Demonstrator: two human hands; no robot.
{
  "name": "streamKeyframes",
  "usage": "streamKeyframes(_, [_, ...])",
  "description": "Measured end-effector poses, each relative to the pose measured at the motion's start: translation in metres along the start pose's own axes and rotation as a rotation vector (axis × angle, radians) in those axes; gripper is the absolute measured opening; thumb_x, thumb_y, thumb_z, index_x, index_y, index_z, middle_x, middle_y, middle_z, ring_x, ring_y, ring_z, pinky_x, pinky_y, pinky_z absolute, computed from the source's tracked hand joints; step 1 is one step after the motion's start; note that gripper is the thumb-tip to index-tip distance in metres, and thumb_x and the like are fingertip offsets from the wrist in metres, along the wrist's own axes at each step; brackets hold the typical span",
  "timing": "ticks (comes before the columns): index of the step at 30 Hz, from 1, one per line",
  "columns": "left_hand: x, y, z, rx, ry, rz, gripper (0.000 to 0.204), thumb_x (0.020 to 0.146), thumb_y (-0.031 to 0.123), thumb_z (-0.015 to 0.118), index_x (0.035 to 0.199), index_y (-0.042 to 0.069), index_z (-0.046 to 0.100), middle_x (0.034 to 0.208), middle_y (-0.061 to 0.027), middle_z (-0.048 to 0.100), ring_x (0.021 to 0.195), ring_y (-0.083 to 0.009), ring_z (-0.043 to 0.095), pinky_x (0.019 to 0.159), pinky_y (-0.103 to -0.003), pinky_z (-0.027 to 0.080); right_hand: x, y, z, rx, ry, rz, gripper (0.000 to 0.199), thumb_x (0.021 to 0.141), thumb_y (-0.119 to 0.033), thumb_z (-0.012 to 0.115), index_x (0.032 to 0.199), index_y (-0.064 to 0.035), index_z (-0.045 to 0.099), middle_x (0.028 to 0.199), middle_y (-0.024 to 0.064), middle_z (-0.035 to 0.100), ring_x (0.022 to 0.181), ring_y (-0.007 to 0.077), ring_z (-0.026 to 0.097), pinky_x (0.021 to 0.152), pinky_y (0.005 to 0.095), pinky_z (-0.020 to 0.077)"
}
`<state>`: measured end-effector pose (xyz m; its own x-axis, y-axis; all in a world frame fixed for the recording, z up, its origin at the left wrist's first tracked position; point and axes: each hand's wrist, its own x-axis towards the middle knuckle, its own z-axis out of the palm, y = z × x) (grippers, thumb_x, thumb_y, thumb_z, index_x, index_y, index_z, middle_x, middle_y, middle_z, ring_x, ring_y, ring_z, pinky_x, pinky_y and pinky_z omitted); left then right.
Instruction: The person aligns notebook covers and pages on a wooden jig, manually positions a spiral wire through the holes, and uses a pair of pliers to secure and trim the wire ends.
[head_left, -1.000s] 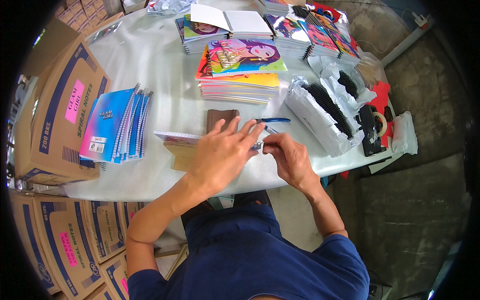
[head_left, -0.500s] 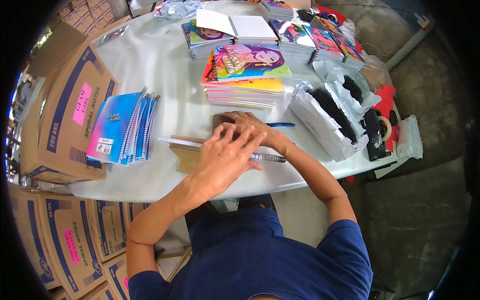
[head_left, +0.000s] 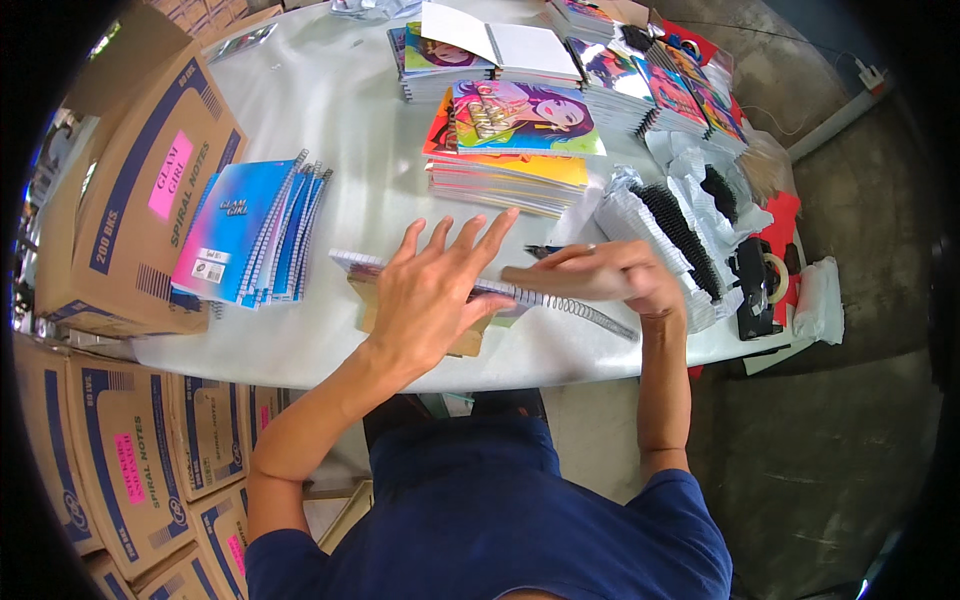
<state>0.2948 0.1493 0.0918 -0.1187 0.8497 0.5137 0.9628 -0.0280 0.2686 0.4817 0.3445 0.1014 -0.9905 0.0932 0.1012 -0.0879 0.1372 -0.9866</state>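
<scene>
My left hand [head_left: 432, 290] lies with fingers stretched and spread over a spiral notebook [head_left: 350, 262], its thumb near the binding edge. A loose wire coil [head_left: 590, 316] runs along that edge and sticks out to the right. Brown board or block [head_left: 365, 310] shows beneath the notebook. My right hand [head_left: 640, 278] is closed around a flat brown piece [head_left: 560, 283], smeared by motion, just above the coil. Behind it, a dark pen-like tool [head_left: 540, 250] is partly hidden by the hand.
Blue notebooks [head_left: 240, 230] and a carton [head_left: 130, 220] stand at left. Colourful notebooks [head_left: 520, 120] are stacked beyond my hands. Black coils in white wrapping [head_left: 670, 230] and a tape dispenser [head_left: 755, 285] lie at right. More cartons [head_left: 125, 450] stand below the table edge.
My right hand has moved right, out from beneath my left, lifting the flat brown piece off the table. My left hand stays over the notebook, fingers more spread; the view has shifted slightly.
</scene>
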Motion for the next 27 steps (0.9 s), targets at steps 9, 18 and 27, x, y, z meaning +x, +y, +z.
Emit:
streamKeyframes(9, [-0.005, -0.011, -0.007, 0.061, 0.005, -0.015, 0.096, 0.063, 0.04, 0.08, 0.148, 0.021, 0.038, 0.131, -0.0062, 0.061, 0.116, -0.0349, 0.059, 0.104, -0.052, 0.04, 0.03, 0.006, 0.018, -0.108, -0.003, 0.094, 0.066, 0.084, -0.056, 0.061, 0.117, 0.0005, 0.068, 0.121, 0.0266, 0.061, 0.113, 0.0368, 0.06, 0.096, 0.0431, 0.0466])
streamKeyframes(18, [-0.008, -0.016, -0.015, 0.063, -0.022, -0.068, 0.095, 0.064, 0.04, 0.079, 0.148, 0.022, 0.038, 0.133, -0.0071, 0.06, 0.118, -0.0355, 0.058, 0.106, -0.052, 0.037, 0.044, 0.011, 0.02, -0.266, 0.031, 0.18, 0.061, 0.09, -0.046, 0.061, 0.111, 0.0114, 0.066, 0.121, 0.026, 0.062, 0.113, 0.0328, 0.057, 0.1, 0.0378, 0.0415])
streamKeyframes(27, [-0.015, -0.028, -0.021, 0.097, 0.021, -0.108, 0.096, 0.063, 0.038, 0.08, 0.147, 0.022, 0.039, 0.131, -0.0043, 0.061, 0.119, -0.0364, 0.057, 0.107, -0.053, 0.035, 0.04, 0.033, 0.024, 0.769, 0.128, -0.047, 0.05, 0.088, -0.038, 0.067, 0.109, 0.0073, 0.069, 0.117, 0.0197, 0.065, 0.111, 0.0264, 0.057, 0.099, 0.0357, 0.0403])
